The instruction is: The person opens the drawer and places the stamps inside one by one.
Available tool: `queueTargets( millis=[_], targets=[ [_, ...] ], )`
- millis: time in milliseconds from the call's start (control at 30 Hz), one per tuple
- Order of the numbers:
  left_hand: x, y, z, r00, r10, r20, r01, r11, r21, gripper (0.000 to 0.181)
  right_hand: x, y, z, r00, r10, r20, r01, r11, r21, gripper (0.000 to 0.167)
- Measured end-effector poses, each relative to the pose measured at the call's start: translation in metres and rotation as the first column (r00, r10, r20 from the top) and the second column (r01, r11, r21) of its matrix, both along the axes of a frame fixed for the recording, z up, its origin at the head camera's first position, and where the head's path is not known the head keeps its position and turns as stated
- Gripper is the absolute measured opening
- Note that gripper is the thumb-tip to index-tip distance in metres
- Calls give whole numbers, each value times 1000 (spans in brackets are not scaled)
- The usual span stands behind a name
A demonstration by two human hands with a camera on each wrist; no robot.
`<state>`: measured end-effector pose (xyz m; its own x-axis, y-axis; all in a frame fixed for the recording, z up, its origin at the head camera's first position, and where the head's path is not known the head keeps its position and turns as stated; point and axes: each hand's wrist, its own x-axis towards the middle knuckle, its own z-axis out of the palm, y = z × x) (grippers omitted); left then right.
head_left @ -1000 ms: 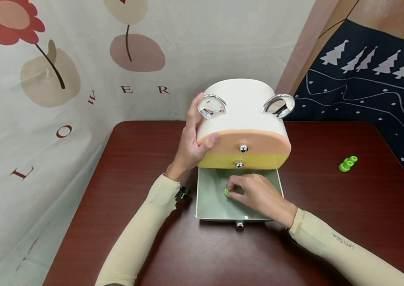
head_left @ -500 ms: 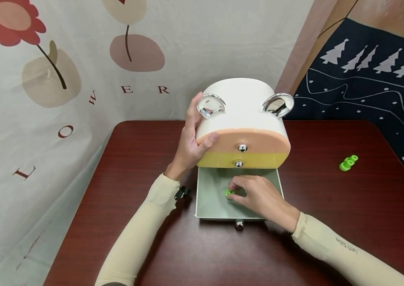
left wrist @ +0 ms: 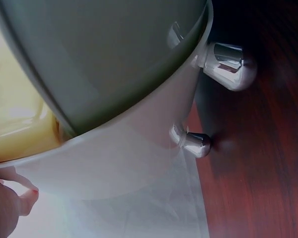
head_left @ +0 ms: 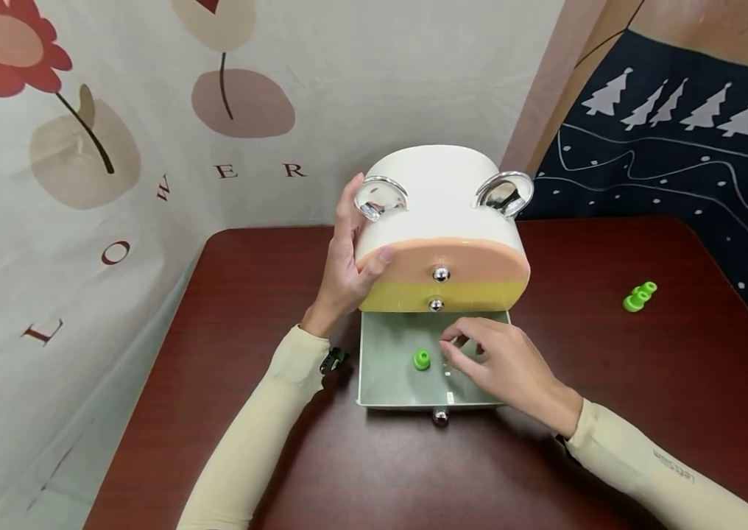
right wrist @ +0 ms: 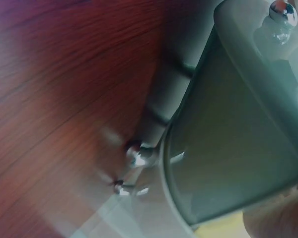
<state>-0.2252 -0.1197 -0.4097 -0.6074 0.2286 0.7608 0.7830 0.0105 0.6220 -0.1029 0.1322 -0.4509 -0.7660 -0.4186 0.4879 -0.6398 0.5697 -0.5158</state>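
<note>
My left hand (head_left: 344,269) grips the left side of a small white chest of drawers (head_left: 436,177), its thumb on the peach front. The grey-green bottom drawer (head_left: 387,386) stands pulled out. On that drawer's floor sits a small bright green stepped plastic piece (head_left: 422,360) with a round hollow top. My right hand (head_left: 513,364) hovers over the drawer, just right of the green piece and apart from it. Its thumb and forefinger are bent towards each other with nothing visible between them. In the left wrist view, part of a hand (left wrist: 10,203) shows by the drawer's edge.
More green pieces (head_left: 640,297) stand close together on the dark red table (head_left: 268,294), at the right. Two silvery ear-shaped rings (head_left: 505,195) stick out from the chest's top. Round silver knobs (head_left: 440,417) jut from the drawer fronts. A printed cloth (head_left: 321,88) hangs behind.
My right hand has let go of the green piece and moved right, leaving it on the drawer floor. The left hand keeps its grip on the chest. The head view has shifted slightly.
</note>
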Motion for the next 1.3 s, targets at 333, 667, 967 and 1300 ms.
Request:
queueTargets(
  millis=[333, 667, 967, 1300],
  targets=[
    [2, -4, -3, 999, -19, 36, 18, 1000, 18, 93, 4, 36, -3, 989, -15, -150, -23, 970, -244, 14],
    [1, -3, -6, 999, -26, 19, 26, 999, 21, 93, 9, 87, 2, 975, -208, -75, 181, 946, -268, 23],
    [0, 1, -7, 999, -33, 2, 33, 999, 17, 91, 9, 122, -9, 899, -416, 135, 437, 865, -247, 20],
    [-1, 0, -1, 999, -32, -12, 32, 999, 15, 90, 10, 159, -13, 782, -578, 233, 606, 792, -70, 35]
  ],
)
